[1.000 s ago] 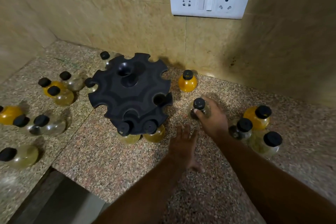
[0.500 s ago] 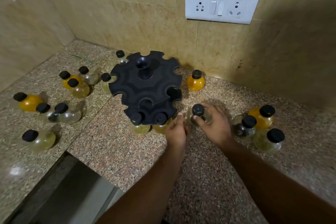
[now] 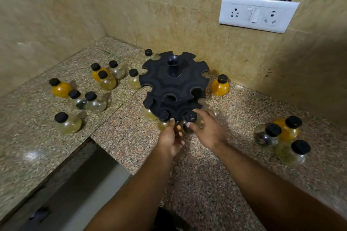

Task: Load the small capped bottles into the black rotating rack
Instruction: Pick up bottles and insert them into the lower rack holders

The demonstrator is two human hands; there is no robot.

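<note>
We are working at a speckled granite bench set in a tiled corner, and the black rotating rack is standing near its middle, toward twelve o'clock from our hands. Its upper tier is showing only empty notches. On the lower tier two capped bottles are already hanging at about seven and six o'clock, so we are judging the loading as barely begun.

Our right hand is curling its fingers around a third bottle, thumb against the glass, pressing it toward the lower rim at roughly five o'clock; whether its neck is seated in a notch yet we cannot tell. Our left hand is sitting just beside it with fingers loosely bent, fingertips touching the six o'clock bottle or the rim, holding nothing that we can make out.

Much is waiting: a scatter of bottles at nine o'clock, three clustered at three o'clock, one orange bottle at two o'clock, and one behind the rack at eleven.

The rack's far lower notches are hiding under the upper tier, and blur is smearing the hands and the gripped bottle.
</note>
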